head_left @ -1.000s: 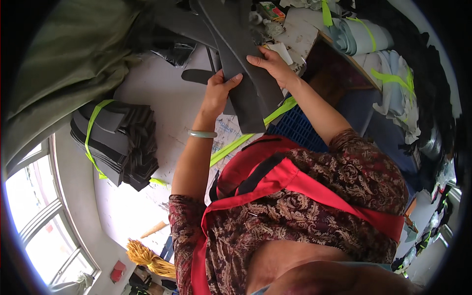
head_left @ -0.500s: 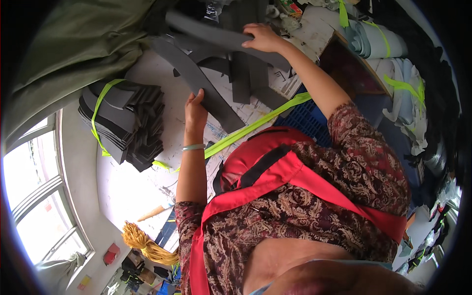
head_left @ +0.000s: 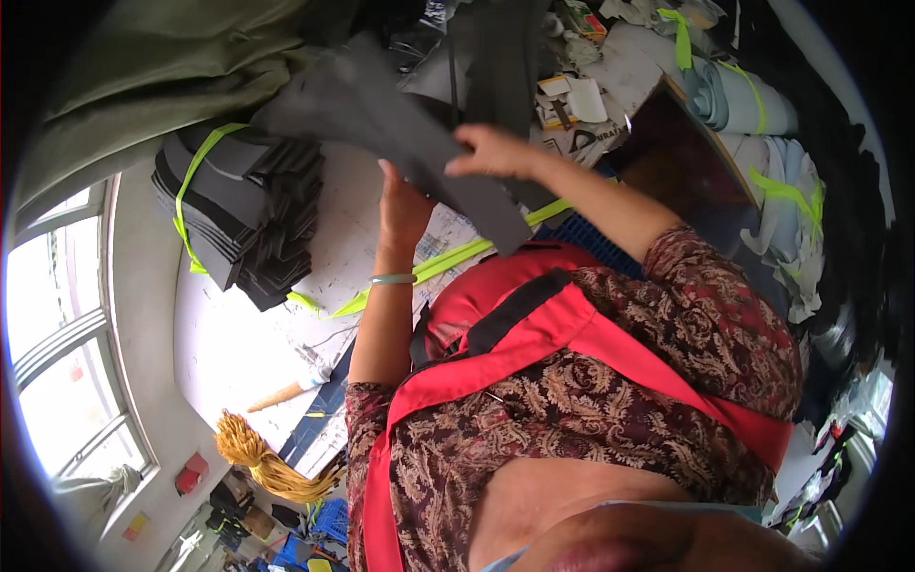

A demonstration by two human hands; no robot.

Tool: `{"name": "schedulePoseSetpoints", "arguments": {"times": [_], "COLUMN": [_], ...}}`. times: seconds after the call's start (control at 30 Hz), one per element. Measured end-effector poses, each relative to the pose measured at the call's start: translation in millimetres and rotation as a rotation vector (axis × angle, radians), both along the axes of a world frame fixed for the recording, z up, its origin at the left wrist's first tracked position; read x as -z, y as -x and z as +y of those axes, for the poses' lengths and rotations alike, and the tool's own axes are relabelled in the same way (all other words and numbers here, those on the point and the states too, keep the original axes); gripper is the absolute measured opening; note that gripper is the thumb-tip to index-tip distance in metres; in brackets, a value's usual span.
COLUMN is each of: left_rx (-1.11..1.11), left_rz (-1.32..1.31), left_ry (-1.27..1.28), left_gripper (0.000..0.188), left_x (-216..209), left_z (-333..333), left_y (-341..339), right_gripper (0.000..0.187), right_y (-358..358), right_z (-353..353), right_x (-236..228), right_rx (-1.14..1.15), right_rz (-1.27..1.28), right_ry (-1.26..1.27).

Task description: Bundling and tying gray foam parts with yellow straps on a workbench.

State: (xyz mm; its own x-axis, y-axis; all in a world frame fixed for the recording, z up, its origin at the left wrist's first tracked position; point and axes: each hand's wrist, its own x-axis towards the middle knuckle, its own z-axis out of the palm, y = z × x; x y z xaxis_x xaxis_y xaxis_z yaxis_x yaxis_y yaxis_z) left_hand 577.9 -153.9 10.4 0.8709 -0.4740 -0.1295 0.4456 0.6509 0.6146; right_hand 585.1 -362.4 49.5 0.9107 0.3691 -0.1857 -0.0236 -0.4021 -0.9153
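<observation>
Long dark grey strips (head_left: 477, 195) of flat sheet material stretch across both hands, their far ends smeared by motion. My left hand (head_left: 405, 212) is closed on them from below left, with its thumb up along the edge. My right hand (head_left: 494, 153) grips the strips from the right, fingers bent over the upper face. How many strips lie between the hands cannot be made out. More dark strips (head_left: 500, 57) lie beyond on the white table (head_left: 214, 334). Left of my hands sits a stack of curved dark grey pieces (head_left: 224, 205), bound with a yellow-green band.
A long yellow-green band (head_left: 434, 264) crosses the near table edge, above a blue plastic crate (head_left: 600, 234). Pale blue-grey rolls (head_left: 739, 100) stand at right. Yellow cord (head_left: 272, 467) hangs by the table's near left edge, and an olive cloth (head_left: 143, 86) drapes at far left.
My right hand has come down and inward, bringing its strip onto the one at my left hand. My left hand has shifted slightly right.
</observation>
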Motion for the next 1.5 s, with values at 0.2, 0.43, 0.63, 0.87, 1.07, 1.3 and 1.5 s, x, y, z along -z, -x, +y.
{"name": "schedulePoseSetpoints", "arguments": {"times": [0.2,0.43,0.63,0.87,1.07,1.3,1.5], "left_rx": [-0.184,-0.082,-0.051,-0.018,-0.125,-0.166,-0.106], "left_rz": [0.04,0.092,0.14,0.011,0.033,-0.137,-0.003], "left_ry": [-0.322,-0.277,-0.239,-0.224,-0.241,-0.285,-0.234], "left_gripper": [0.046,0.04,0.035,0.038,0.042,0.062,0.052], "left_x": [0.6,-10.3,-20.4,-47.8,-40.2,-59.0,-38.6], "left_z": [20.5,6.0,18.8,0.5,50.0,54.7,68.5], "left_y": [-7.1,-8.5,-8.7,-12.4,-9.2,-4.9,-6.9], "right_gripper": [0.06,0.082,0.079,0.037,0.033,0.044,0.059], "right_y": [1.2,-98.6,-67.9,1.4,-31.0,-37.2,-93.5], "right_z": [11.4,-111.1,-83.5,58.1,5.9,-44.8,-22.7], "right_x": [4.3,42.7,11.6,17.8,58.8,140.8,53.7], "right_rx": [0.161,0.889,0.857,0.419,0.793,0.768,0.822], "right_rz": [-0.256,-0.364,-0.521,-0.41,-0.43,0.015,-0.267], "right_ry": [0.081,0.874,-0.067,-0.389,-0.039,0.025,0.321]}}
